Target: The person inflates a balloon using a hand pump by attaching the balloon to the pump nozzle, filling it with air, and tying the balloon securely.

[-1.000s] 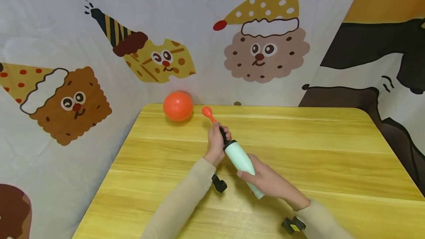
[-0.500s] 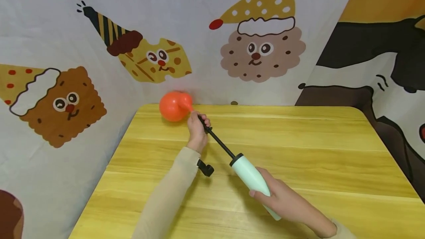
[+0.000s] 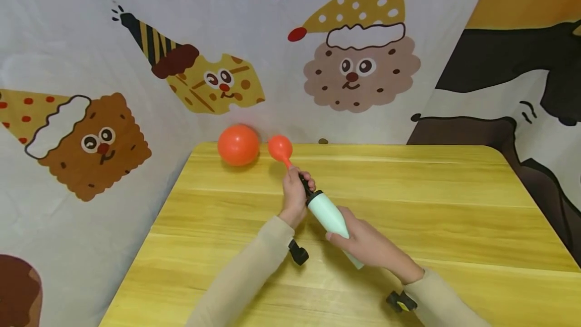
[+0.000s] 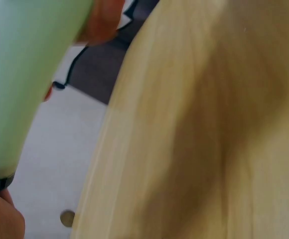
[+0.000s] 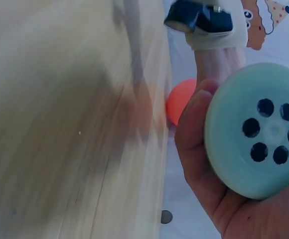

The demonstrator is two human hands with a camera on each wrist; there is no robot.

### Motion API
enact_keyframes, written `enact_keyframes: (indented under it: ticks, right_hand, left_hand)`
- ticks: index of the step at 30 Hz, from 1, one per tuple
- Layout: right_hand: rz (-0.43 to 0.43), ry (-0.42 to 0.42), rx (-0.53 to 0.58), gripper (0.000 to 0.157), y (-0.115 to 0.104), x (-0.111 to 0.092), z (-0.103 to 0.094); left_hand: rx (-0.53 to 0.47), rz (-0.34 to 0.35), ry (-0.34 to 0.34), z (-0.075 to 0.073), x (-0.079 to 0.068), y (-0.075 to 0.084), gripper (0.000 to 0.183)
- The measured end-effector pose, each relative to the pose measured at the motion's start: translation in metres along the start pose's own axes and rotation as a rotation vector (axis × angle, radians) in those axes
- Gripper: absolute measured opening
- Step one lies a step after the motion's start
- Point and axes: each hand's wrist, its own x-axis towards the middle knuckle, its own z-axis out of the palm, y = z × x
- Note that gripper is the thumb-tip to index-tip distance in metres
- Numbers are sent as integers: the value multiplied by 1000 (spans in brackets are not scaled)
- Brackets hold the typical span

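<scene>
A mint-green hand balloon pump with a black nozzle end is held slantwise over the table. My left hand grips its black nozzle end, where the neck of a small, partly filled orange-red balloon is held. My right hand wraps around the green body, which is slid up close to the left hand. In the right wrist view the pump's round end shows several dark holes, with fingers curled around it. The left wrist view shows the green body close up, its black collar beside the left hand.
A larger, round orange-red balloon rests at the table's back left corner, left of the small one. The wooden table meets a cartoon-printed cloth at its back edge. A black wrist camera hangs below the left sleeve.
The pump's body was drawn back from the nozzle, baring a black rod, then pushed in again. The held balloon has grown. Both hands moved left, then returned right.
</scene>
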Motion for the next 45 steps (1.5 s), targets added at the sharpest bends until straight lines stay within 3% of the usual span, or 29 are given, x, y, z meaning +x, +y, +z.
enact_keyframes:
  ticks: [5, 9, 13, 18, 24, 30, 36, 45]
  right_hand:
    - [41, 6, 32, 74, -1, 9, 6]
    - [68, 33, 35, 75, -3, 4, 9]
    - [62, 49, 11, 73, -3, -9, 4]
    - [57, 44, -12, 69, 2, -35, -4]
    - [57, 26, 44, 68, 14, -57, -11]
    - [89, -10, 156, 70, 14, -51, -8]
    - [123, -1, 128, 73, 7, -35, -1]
    - [90, 44, 113, 73, 5, 0, 9]
  left_hand:
    - [13, 15, 31, -1, 7, -4, 38]
    - [31, 23, 13, 1, 14, 2, 38]
    - [29, 59, 10, -1, 23, 15, 40]
    - [-30, 128, 89, -10, 38, 36, 41]
    - [-96, 156, 148, -21, 44, 50, 37]
    - [-91, 146, 128, -17, 33, 41, 35]
    - [-70, 129, 119, -14, 21, 25, 38]
    - [-34, 39, 55, -3, -1, 2, 38]
